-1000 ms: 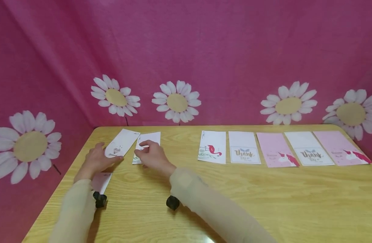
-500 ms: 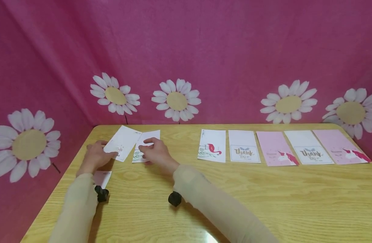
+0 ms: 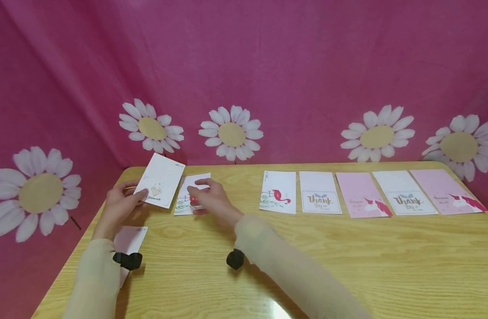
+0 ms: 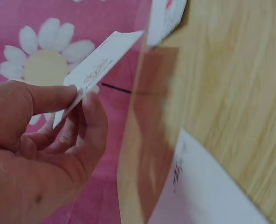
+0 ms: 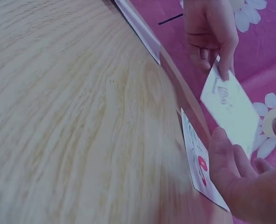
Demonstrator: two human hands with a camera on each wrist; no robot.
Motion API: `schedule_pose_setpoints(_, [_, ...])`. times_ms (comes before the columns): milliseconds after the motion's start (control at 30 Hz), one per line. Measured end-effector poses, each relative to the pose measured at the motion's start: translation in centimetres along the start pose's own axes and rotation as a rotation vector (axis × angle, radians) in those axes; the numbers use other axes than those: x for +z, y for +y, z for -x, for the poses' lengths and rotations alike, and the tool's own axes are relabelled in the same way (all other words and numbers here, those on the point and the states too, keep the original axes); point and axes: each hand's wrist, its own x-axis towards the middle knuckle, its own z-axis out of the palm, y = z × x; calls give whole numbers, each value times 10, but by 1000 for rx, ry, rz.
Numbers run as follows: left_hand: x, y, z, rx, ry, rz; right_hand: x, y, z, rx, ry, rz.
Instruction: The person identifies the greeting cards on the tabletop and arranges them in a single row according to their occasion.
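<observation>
Left hand [image 3: 119, 206] pinches diamond card [image 3: 160, 179], lifted off table [image 3: 347, 257] | right hand [image 3: 217, 199] relaxed, loosely spread, over flamingo card [image 3: 183, 198]

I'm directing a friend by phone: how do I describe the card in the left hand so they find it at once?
Start at the far left corner of the wooden table, where the left hand is. It pinches a white card, raised off the table. A small gold diamond distinguishes it from the flamingo card to its right.
</observation>
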Motion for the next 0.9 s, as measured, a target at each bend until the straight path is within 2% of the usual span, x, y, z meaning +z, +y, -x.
schedule_pose_setpoints(133, [6,8,6,38,-67,86,-9,-2,-1,-7,14,-9])
schedule_pose_setpoints(233, [11,14,10,69,-88,116,-16,-3,-2,-17,32,-15])
schedule_pose_setpoints(367, [20,21,16,97,-103,117,-26,-6,-1,-25,49,-40])
schedule_pose_setpoints(600, [40,30,27,93,-116,73,-44,-11,6,-57,43,-28])
schedule_pose_setpoints(900, [60,37,38,133,-183,105,-60,-13,12,-110,66,-20])
